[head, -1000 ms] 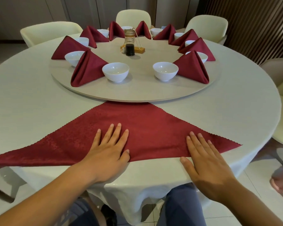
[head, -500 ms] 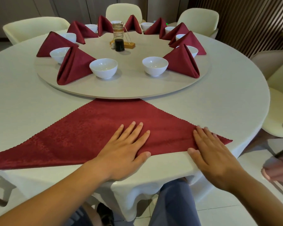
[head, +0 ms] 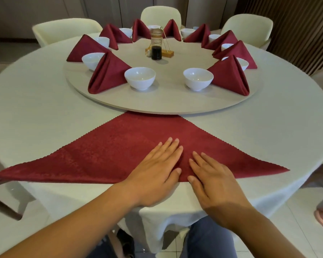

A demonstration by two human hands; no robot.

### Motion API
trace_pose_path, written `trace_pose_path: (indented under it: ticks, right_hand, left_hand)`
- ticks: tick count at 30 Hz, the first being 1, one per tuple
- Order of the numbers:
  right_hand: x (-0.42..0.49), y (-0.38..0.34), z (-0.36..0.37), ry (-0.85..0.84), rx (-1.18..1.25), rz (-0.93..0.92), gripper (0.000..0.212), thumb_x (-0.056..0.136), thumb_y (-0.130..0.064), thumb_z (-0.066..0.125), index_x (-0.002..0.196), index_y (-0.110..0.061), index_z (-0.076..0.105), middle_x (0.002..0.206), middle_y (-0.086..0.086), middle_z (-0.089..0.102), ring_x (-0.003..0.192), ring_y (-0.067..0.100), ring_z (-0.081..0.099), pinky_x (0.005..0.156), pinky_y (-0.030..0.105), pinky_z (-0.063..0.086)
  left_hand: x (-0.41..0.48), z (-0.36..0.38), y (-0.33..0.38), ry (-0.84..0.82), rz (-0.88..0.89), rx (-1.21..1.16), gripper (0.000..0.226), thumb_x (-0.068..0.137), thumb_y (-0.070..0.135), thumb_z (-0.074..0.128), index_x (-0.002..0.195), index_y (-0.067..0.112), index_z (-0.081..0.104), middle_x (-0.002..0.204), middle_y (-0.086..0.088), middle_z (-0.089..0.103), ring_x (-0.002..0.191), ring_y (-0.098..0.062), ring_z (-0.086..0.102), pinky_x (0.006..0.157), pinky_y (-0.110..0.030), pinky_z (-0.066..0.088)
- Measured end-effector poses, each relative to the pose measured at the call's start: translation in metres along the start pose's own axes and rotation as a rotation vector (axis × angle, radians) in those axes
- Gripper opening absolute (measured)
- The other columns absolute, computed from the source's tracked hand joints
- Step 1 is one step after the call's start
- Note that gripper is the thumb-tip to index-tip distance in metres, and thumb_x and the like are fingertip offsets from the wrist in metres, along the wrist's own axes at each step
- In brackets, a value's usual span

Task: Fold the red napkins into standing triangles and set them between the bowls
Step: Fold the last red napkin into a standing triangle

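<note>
At the near edge of the round surface a red napkin lies flat as a wide triangle. Its long edge runs along the rim, and its far tip reaches the turntable, seemingly tucked just under it. The left grip and right grip rest side by side on the middle of that long edge. Both are spread flat with straight fingers, pressing the cloth and pinching nothing. On the turntable the left bowl and right bowl stand apart at the near side. A folded napkin stands just beside the left bowl, and another just beside the right one. More bowls and standing napkins alternate round the far rim. A dark bottle stands near the centre.
</note>
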State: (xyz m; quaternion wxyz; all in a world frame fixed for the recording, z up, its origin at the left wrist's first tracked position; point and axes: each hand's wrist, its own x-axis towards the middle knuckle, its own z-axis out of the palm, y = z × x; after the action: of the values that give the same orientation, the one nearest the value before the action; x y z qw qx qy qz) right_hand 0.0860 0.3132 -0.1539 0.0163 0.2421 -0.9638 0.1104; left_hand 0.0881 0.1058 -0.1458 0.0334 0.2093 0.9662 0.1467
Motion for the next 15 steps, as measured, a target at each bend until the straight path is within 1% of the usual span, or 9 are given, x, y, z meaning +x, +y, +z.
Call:
trace_pose_path:
  ticks: [2,4,7,8,10,12,13,14,15]
  right_hand:
    - [-0.001,0.001,0.003,0.006,-0.008,0.017,0.065,0.098,-0.053,0.016,0.148,-0.025,0.048,0.158,-0.011,0.036,0.148,0.005,0.022,0.115,0.022,0.013]
    - [-0.001,0.003,0.005,-0.005,-0.013,0.020,0.067,0.097,-0.053,0.012,0.149,-0.028,0.045,0.158,-0.015,0.030,0.148,0.001,0.017,0.116,0.023,0.014]
    - [0.000,0.003,0.002,-0.040,0.005,0.024,0.071,0.092,-0.057,0.004,0.152,-0.034,0.034,0.159,-0.022,0.016,0.149,-0.004,0.005,0.116,0.018,0.005]
    - [0.000,0.003,0.002,-0.047,0.006,0.027,0.071,0.092,-0.057,0.004,0.152,-0.035,0.034,0.159,-0.023,0.015,0.149,-0.004,0.005,0.116,0.018,0.005]
    - [-0.001,0.001,0.001,-0.050,0.003,0.043,0.069,0.094,-0.055,0.011,0.150,-0.032,0.042,0.157,-0.021,0.021,0.149,-0.001,0.014,0.116,0.021,0.012]
    - [0.000,-0.002,-0.001,-0.036,-0.019,0.058,0.068,0.094,-0.054,0.017,0.145,-0.026,0.053,0.155,-0.016,0.030,0.148,0.007,0.028,0.116,0.027,0.022]
    - [0.002,-0.007,-0.005,-0.032,-0.037,0.066,0.071,0.093,-0.056,0.018,0.144,-0.024,0.055,0.156,-0.011,0.033,0.147,0.012,0.033,0.117,0.031,0.024]
    - [0.006,-0.015,-0.009,-0.035,-0.048,0.075,0.074,0.092,-0.059,0.015,0.145,-0.024,0.053,0.158,-0.006,0.033,0.147,0.016,0.033,0.120,0.034,0.022]
    - [0.013,-0.025,-0.013,-0.044,-0.047,0.079,0.078,0.091,-0.062,0.011,0.149,-0.025,0.046,0.162,-0.003,0.028,0.150,0.017,0.028,0.123,0.035,0.017]
  left_hand:
    - [-0.008,-0.002,-0.009,0.010,-0.027,0.018,0.061,0.110,0.041,0.022,0.163,0.022,0.001,0.169,0.006,-0.014,0.150,-0.001,-0.025,0.121,-0.021,-0.018]
    - [-0.023,-0.005,-0.023,-0.033,-0.106,0.065,0.065,0.108,0.050,0.020,0.163,0.024,-0.001,0.169,0.006,-0.017,0.151,-0.004,-0.027,0.122,-0.025,-0.017]
    - [-0.055,-0.014,-0.056,-0.062,-0.246,0.121,0.071,0.102,0.063,0.012,0.161,0.031,-0.010,0.166,0.010,-0.025,0.148,-0.004,-0.032,0.123,-0.029,-0.018]
    - [-0.066,-0.017,-0.068,-0.059,-0.299,0.141,0.073,0.099,0.068,0.008,0.160,0.033,-0.013,0.165,0.011,-0.027,0.147,-0.004,-0.034,0.123,-0.031,-0.018]
    - [-0.084,-0.022,-0.088,-0.046,-0.382,0.176,0.079,0.091,0.074,-0.002,0.158,0.036,-0.017,0.164,0.012,-0.029,0.147,-0.005,-0.035,0.124,-0.034,-0.018]
    - [-0.091,-0.023,-0.097,-0.033,-0.401,0.189,0.082,0.087,0.076,-0.005,0.158,0.036,-0.018,0.164,0.011,-0.028,0.148,-0.007,-0.034,0.124,-0.036,-0.016]
    - [-0.092,-0.021,-0.099,-0.023,-0.397,0.185,0.082,0.087,0.075,-0.005,0.158,0.035,-0.018,0.165,0.010,-0.027,0.148,-0.008,-0.034,0.125,-0.037,-0.016]
    - [-0.092,-0.020,-0.099,-0.014,-0.392,0.178,0.082,0.088,0.074,-0.005,0.159,0.034,-0.017,0.165,0.009,-0.026,0.149,-0.009,-0.033,0.125,-0.038,-0.016]
    - [-0.091,-0.020,-0.099,-0.008,-0.386,0.176,0.082,0.089,0.074,-0.004,0.159,0.033,-0.016,0.166,0.008,-0.026,0.150,-0.010,-0.032,0.125,-0.038,-0.016]
